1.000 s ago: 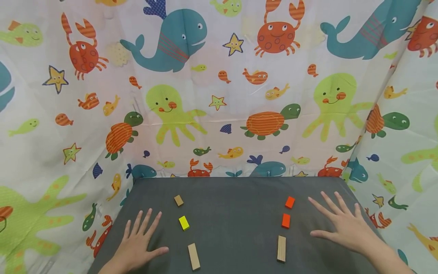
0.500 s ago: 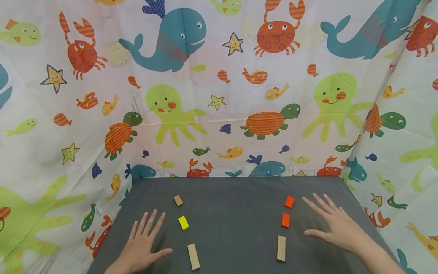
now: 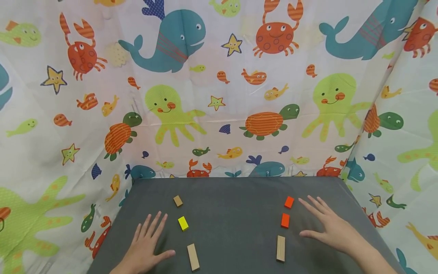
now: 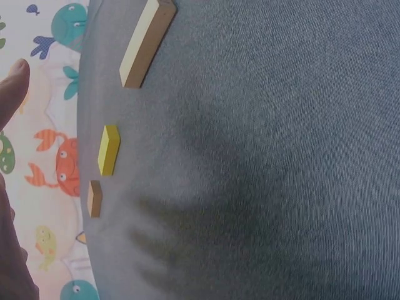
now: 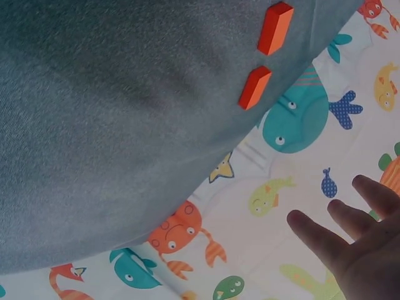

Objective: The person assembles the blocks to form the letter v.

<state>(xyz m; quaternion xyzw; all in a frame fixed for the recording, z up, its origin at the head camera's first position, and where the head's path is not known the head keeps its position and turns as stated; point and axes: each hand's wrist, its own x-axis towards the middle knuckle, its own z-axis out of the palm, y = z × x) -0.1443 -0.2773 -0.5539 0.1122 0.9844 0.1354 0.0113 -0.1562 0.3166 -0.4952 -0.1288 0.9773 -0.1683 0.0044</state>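
My left hand (image 3: 143, 245) hovers over the left side of the table, fingers spread, holding nothing. Just right of it lie a long plain wooden block (image 3: 193, 257), a small yellow block (image 3: 183, 223) and, farther back, a small plain wooden block (image 3: 178, 201). On the other side my right hand (image 3: 332, 228) is also raised with spread fingers and grips nothing. To its left are two orange-red blocks, the nearer one (image 3: 285, 220) and the farther one (image 3: 289, 202), with a second long wooden block (image 3: 281, 248) in front. Both hands are apart from every block.
A dark grey cloth covers the table (image 3: 236, 213). Behind it and at both sides hangs a white curtain (image 3: 219, 133) printed with sea animals. The left wrist view shows a hand's shadow (image 4: 156, 244) on the cloth.
Both hands have drifted inward, the left one to the right and the right one to the left. The blocks lie where they were.
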